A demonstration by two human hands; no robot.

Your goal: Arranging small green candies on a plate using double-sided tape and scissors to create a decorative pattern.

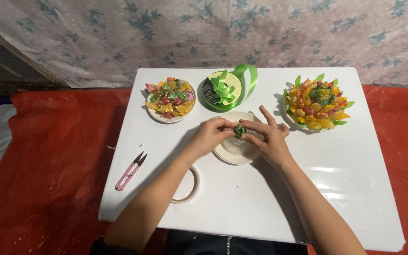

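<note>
Green wrapped candy (239,131) pinched between both hands, directly above the pale round disc (236,147) at the middle of the white worktop (345,189). Left hand (209,136) closed on the candy's left side, thumb and forefinger tips together on the wrapper. Right hand (270,139) gripping the right side the same way, remaining fingers fanned upward and free. Grip: both clamped on the candy, fingertips nearly meeting across it.

Handling, judged: very light; crinkly film wrapper, likely slick and springy; hard core inside probable but not confirmed from this view. Little risk of breakage; real risk of slipping out of a loose pinch or of the wrapper ends unfolding. Best hold at the body of the sweet, or at the twisted wrapper ends if turning is needed; fingertip pinch sufficient, no force called for.

Containers and contents:
- Shallow round dish (170,115), far left of the worktop: heaped with loose wrapped candies, mixed red, yellow, green, pink.
- Candy arrangement (317,104), far right: yellow, orange and red sweets packed in rings with green leaf-like points around the edge, darker green cluster at centre; base beneath hidden.
- Green ribbon spool (223,89), far centre: glossy ribbon, loose end looping up and over.
- Disc under the hands: appears bare apart from the candy held above it; contact between the two not resolvable.

Also present: tape roll (188,185) partly under the left forearm; pink thread snips (129,171) near the left edge, well apart from both hands.
</note>
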